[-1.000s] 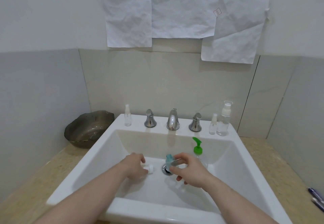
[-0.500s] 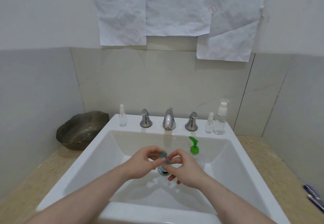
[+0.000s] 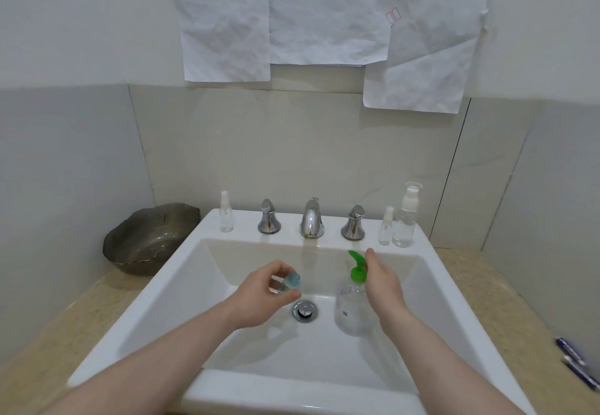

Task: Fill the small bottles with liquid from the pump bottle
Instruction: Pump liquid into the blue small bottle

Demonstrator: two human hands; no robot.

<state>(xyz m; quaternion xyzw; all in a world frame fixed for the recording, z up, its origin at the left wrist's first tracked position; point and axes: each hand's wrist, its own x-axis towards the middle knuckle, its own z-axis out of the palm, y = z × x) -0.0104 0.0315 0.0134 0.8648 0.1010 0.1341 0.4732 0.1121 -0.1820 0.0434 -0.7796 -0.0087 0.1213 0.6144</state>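
The left hand (image 3: pixel 259 294) pinches a small bottle (image 3: pixel 290 282) with a teal top between thumb and fingers, holding it over the basin of the sink (image 3: pixel 181 271), likely so any drip falls into the drain (image 3: pixel 305 310). The right hand (image 3: pixel 383 284) has straight, relaxed fingers beside the green pump (image 3: pixel 357 267) of the pump bottle (image 3: pixel 352 312), touching or nearly touching it; its grip holds nothing. The pump bottle stands in the basin just right of the drain, handy for pressing. 3 more clear bottles wait on the sink's back ledge: 1 spray bottle (image 3: pixel 225 211) at left, 2 others (image 3: pixel 397 219) at right, past the faucet (image 3: pixel 311 218).
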